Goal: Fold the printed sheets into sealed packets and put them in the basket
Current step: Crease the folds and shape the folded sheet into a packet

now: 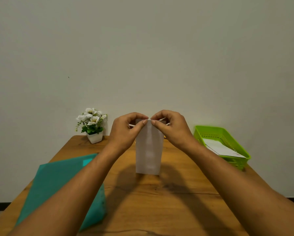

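Left hand (125, 129) and right hand (171, 127) pinch the top fold of a tall white packet (148, 154) held upright.

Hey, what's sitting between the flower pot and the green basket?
In the head view, the upright white packet, its top edge pinched by the left hand and right hand.

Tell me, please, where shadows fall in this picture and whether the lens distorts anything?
Head view: soft, broad shadows of the arms lie on the wooden table below the white paper packet; the wide lens splays the table's edges; the green basket glows oversaturated; left hand and right hand, pinching the packet, look sharp.
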`<state>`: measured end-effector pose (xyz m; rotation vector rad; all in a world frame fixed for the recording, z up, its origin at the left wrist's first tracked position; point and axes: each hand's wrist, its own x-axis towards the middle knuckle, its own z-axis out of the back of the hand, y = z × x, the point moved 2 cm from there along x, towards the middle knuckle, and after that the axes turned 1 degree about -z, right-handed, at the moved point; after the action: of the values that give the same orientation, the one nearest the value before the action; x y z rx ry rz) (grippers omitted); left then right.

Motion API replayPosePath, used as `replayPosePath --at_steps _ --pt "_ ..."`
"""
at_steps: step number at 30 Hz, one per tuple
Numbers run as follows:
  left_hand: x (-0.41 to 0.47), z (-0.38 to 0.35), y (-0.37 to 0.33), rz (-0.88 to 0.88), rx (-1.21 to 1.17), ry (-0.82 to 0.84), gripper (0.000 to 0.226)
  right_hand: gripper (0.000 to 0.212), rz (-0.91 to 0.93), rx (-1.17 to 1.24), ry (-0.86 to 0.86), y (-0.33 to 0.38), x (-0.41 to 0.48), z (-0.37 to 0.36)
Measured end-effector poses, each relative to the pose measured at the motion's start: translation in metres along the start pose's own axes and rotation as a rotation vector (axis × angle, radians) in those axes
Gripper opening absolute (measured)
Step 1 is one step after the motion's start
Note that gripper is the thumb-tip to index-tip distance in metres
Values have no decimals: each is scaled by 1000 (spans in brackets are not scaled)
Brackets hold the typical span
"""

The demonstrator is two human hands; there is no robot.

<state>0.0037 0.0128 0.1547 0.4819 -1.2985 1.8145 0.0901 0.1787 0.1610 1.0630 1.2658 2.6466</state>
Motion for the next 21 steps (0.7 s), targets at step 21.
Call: replayPosePath --at_steps 21 --pt "-20 4 29 327 -313 -144 29 17 -175 295 22 -25 -3 -4"
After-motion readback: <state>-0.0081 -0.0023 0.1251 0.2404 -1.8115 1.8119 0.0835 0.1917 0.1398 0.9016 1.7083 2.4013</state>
